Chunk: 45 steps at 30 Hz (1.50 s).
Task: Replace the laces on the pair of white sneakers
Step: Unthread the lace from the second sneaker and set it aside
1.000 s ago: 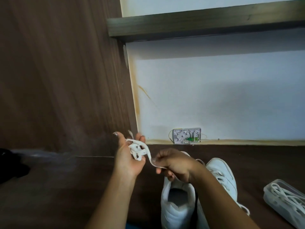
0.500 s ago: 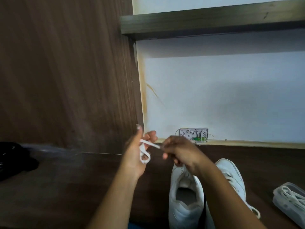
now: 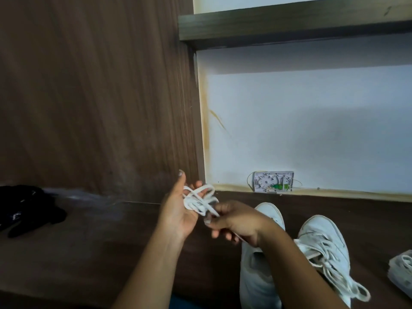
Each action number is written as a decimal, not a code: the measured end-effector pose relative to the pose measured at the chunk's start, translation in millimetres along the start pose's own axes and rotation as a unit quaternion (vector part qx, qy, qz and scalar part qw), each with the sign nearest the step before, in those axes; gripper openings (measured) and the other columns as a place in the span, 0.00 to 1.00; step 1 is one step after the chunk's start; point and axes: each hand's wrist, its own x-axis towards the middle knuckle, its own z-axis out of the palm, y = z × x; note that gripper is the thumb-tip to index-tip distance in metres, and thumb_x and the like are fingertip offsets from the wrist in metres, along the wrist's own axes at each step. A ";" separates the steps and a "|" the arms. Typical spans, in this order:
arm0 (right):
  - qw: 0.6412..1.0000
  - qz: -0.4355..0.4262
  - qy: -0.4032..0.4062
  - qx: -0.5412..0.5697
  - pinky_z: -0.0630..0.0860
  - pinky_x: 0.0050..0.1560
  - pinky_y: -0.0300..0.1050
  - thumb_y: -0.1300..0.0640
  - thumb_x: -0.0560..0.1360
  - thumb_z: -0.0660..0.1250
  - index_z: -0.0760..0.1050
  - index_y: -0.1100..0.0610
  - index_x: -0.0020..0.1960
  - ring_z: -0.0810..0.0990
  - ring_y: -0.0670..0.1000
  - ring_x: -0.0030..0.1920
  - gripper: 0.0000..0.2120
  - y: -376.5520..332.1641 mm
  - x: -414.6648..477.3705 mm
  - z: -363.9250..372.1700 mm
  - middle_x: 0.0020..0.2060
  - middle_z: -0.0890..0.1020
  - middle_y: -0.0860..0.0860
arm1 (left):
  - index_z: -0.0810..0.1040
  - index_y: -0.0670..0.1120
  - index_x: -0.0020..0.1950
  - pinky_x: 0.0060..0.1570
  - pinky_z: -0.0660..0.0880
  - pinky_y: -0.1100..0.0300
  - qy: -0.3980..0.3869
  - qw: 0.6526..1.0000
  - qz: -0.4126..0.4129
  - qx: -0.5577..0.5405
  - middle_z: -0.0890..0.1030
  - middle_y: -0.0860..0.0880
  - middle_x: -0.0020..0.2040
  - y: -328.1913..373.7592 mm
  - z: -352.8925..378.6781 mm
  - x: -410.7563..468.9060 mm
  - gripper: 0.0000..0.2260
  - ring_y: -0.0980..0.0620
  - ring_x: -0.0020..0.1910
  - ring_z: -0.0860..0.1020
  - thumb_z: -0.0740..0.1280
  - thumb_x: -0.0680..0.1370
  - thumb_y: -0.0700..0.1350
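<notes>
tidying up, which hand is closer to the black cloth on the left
Left. The left hand, wound with lace, is right of the black cloth; the right hand, pinching the lace, is farther right.

Surface: dark brown wood-grain tabletop (image 3: 78, 253). Left and behind it stands a tall brown wood-grain panel (image 3: 89, 97). To the right of the panel is a white wall (image 3: 312, 130), with a yellow-brown streak (image 3: 217, 119) near its left edge. A dark shelf (image 3: 289, 21) runs across the top and casts a shadow below. A pale trim strip (image 3: 334, 194) lies along the wall's foot. On it sits a small open grey wall box (image 3: 273, 181) with a green insert (image 3: 279, 186). A crumpled black cloth (image 3: 29, 208) lies at far left on the tabletop.
</notes>
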 end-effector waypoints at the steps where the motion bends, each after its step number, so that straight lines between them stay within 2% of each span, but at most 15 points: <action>1: 1.000 -0.005 -0.007 0.026 0.57 0.21 0.33 0.61 0.77 0.65 0.75 0.54 0.43 0.64 0.42 0.20 0.05 -0.8 1.9 3.4 0.25 0.76 0.48 | 0.72 0.40 0.46 0.32 0.78 0.55 -0.016 1.000 -0.013 -0.023 0.73 0.45 0.33 1.5 -2.4 -0.6 0.19 0.49 0.30 0.77 0.67 0.73 0.56; 4: 0.980 -0.050 0.019 0.192 0.55 0.22 0.31 0.67 0.75 0.63 0.73 0.57 0.40 0.61 0.42 0.18 0.08 -10.5 3.1 2.7 0.22 0.73 0.50 | 0.70 0.45 0.35 0.23 0.71 0.65 0.000 0.996 0.031 0.086 0.68 0.49 0.24 0.0 -4.9 -3.5 0.16 0.55 0.20 0.69 0.64 0.76 0.56; 7: 0.945 -0.104 0.060 0.305 0.58 0.22 0.33 0.70 0.75 0.61 0.72 0.58 0.41 0.65 0.44 0.19 0.08 -17.2 1.8 -5.3 0.24 0.75 0.52 | 0.79 0.46 0.42 0.40 0.76 0.59 -0.018 0.941 0.060 0.333 0.81 0.48 0.35 -8.5 -5.3 -8.9 0.21 0.52 0.36 0.80 0.61 0.72 0.63; 9: 0.963 -0.092 0.085 0.238 0.60 0.22 0.34 0.67 0.76 0.62 0.73 0.59 0.43 0.67 0.46 0.22 0.06 -17.0 1.1 -7.6 0.26 0.77 0.52 | 0.81 0.46 0.39 0.42 0.74 0.58 -0.037 0.917 0.037 0.395 0.82 0.49 0.34 -13.7 -4.5 -11.7 0.25 0.52 0.37 0.80 0.60 0.69 0.67; 12: 0.996 -0.012 0.068 0.047 0.58 0.20 0.33 0.60 0.77 0.64 0.74 0.57 0.40 0.65 0.44 0.21 0.08 -7.8 0.0 -3.4 0.25 0.77 0.49 | 0.75 0.45 0.33 0.32 0.69 0.62 0.002 0.971 0.010 0.239 0.75 0.49 0.31 -11.2 -0.1 -10.4 0.17 0.53 0.29 0.73 0.68 0.72 0.58; 15: 1.000 0.011 0.009 -0.007 0.59 0.20 0.33 0.59 0.77 0.65 0.74 0.55 0.39 0.65 0.43 0.21 0.07 -1.5 1.5 3.0 0.25 0.77 0.48 | 0.74 0.46 0.37 0.32 0.71 0.60 0.008 0.997 -0.028 0.067 0.75 0.50 0.30 -5.5 -4.4 -2.2 0.11 0.54 0.28 0.74 0.70 0.71 0.52; 18: 0.991 -0.013 0.053 0.119 0.60 0.23 0.32 0.65 0.76 0.64 0.73 0.56 0.41 0.68 0.43 0.21 0.07 -5.8 4.2 0.8 0.25 0.77 0.49 | 0.70 0.48 0.34 0.26 0.64 0.63 0.009 0.995 -0.015 0.100 0.68 0.53 0.22 -8.3 -7.9 0.2 0.14 0.56 0.21 0.67 0.69 0.71 0.55; 20: 0.982 -0.042 0.054 0.178 0.65 0.23 0.33 0.67 0.75 0.65 0.74 0.57 0.42 0.72 0.44 0.23 0.07 -10.0 3.4 -4.0 0.27 0.80 0.51 | 0.75 0.46 0.38 0.27 0.69 0.63 0.012 0.989 0.013 0.146 0.73 0.50 0.26 -15.0 -5.4 -1.8 0.11 0.54 0.24 0.72 0.67 0.75 0.53; 24: 0.999 0.000 0.014 -0.032 0.72 0.27 0.34 0.68 0.72 0.67 0.75 0.57 0.42 0.77 0.45 0.27 0.07 -4.9 5.1 6.5 0.30 0.81 0.52 | 0.74 0.45 0.35 0.33 0.72 0.58 0.044 0.991 -0.068 0.104 0.73 0.49 0.25 -18.8 -3.2 -2.6 0.16 0.50 0.30 0.73 0.69 0.72 0.56; 26: 0.995 0.006 0.059 -0.078 0.75 0.30 0.38 0.66 0.71 0.67 0.76 0.55 0.38 0.77 0.46 0.29 0.07 0.6 10.0 16.6 0.30 0.80 0.51 | 0.77 0.43 0.43 0.37 0.75 0.53 0.058 0.982 -0.122 0.132 0.79 0.44 0.35 -19.9 -6.9 0.0 0.20 0.45 0.36 0.78 0.66 0.73 0.61; 29: 0.980 0.005 0.087 -0.177 0.79 0.33 0.42 0.62 0.71 0.66 0.78 0.56 0.36 0.81 0.50 0.31 0.06 10.5 19.4 28.6 0.30 0.81 0.52 | 0.79 0.41 0.41 0.37 0.75 0.54 0.063 0.957 -0.184 0.216 0.80 0.43 0.34 -24.8 -15.7 3.1 0.25 0.45 0.32 0.80 0.63 0.74 0.64; 33: 0.926 0.017 0.112 -0.359 0.76 0.51 0.46 0.60 0.69 0.71 0.77 0.62 0.56 0.81 0.57 0.54 0.16 25.2 29.0 41.9 0.52 0.82 0.59 | 0.75 0.45 0.38 0.33 0.67 0.62 0.056 0.901 -0.242 0.357 0.76 0.47 0.30 -39.5 -30.9 5.5 0.18 0.49 0.31 0.74 0.64 0.75 0.59; 37: 0.910 0.078 0.051 -0.403 0.73 0.56 0.45 0.53 0.73 0.69 0.76 0.60 0.61 0.78 0.57 0.60 0.19 38.1 27.6 55.8 0.59 0.79 0.58 | 0.73 0.42 0.33 0.26 0.68 0.65 0.066 0.833 -0.220 0.503 0.74 0.44 0.30 -49.0 -41.5 5.3 0.15 0.48 0.29 0.72 0.58 0.79 0.43; 41: 0.886 0.092 -0.022 -0.454 0.73 0.57 0.47 0.57 0.74 0.67 0.76 0.62 0.61 0.77 0.58 0.60 0.16 33.1 23.6 55.5 0.60 0.78 0.59 | 0.73 0.39 0.32 0.34 0.68 0.58 0.042 0.758 -0.157 0.632 0.73 0.42 0.31 -49.1 -42.8 6.8 0.14 0.46 0.32 0.72 0.57 0.77 0.35; 45: 0.868 0.038 0.065 -0.490 0.75 0.54 0.48 0.61 0.75 0.64 0.76 0.64 0.58 0.79 0.59 0.57 0.13 11.8 11.4 33.5 0.56 0.79 0.60 | 0.75 0.36 0.60 0.58 0.72 0.59 0.004 0.740 -0.053 0.670 0.77 0.39 0.54 -50.0 -31.7 3.9 0.12 0.48 0.50 0.74 0.58 0.80 0.38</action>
